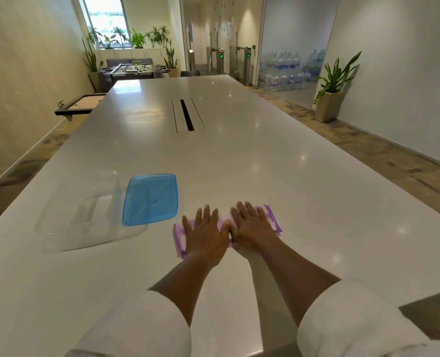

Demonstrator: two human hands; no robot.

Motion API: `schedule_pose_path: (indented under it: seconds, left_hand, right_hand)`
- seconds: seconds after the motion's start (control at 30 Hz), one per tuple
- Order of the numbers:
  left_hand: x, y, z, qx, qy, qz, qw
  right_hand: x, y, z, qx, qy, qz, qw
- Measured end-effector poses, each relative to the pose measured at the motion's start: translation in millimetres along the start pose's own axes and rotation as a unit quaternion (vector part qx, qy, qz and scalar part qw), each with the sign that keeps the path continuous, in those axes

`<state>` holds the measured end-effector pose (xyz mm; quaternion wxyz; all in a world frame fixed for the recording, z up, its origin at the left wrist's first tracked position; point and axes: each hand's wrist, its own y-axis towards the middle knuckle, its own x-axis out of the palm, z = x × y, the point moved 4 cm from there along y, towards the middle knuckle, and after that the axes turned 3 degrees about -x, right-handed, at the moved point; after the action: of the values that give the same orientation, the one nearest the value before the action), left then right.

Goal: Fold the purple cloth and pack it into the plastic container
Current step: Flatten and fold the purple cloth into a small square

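Observation:
The purple-and-white cloth (271, 217) lies folded into a small flat rectangle on the white table (239, 155), near its front edge. My left hand (206, 229) presses flat on the cloth's left half, fingers straight. Beside it, thumbs touching, my right hand (251, 222) presses flat on the right half. Both hands cover most of the cloth; only its purple edges show. The clear plastic container (82, 212) stands open to the left of the cloth. Its blue lid (150, 198) leans against the container's right rim, just left of my left hand.
A dark cable slot (187, 115) runs along the table's middle, farther back. The table's right edge drops to the carpeted floor, with a potted plant (333, 91) by the right wall. A small low table (78, 104) stands off the far left corner.

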<state>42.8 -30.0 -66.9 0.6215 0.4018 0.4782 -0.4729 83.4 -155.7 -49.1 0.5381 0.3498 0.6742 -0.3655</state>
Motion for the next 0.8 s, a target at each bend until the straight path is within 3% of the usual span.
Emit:
schedule_pose_path:
  seconds: [0.3, 0.43, 0.57, 0.8]
  left_hand:
    - [-9, 2, -45, -0.115, -0.035, -0.025, 0.992]
    - [-10, 2, -44, -0.107, -0.043, -0.020, 0.993]
    - [-11, 2, -42, -0.100, -0.050, -0.010, 0.994]
    - [-21, -1, -33, -0.058, -0.038, 0.082, 0.994]
  right_hand:
    - [0, 3, 22, 0.082, 0.016, -0.022, 0.996]
    - [-5, 8, 22, 0.102, 0.041, -0.029, 0.993]
    - [-20, 10, 27, 0.145, 0.104, 0.050, 0.983]
    - [-44, 6, 39, 0.268, 0.169, 0.072, 0.946]
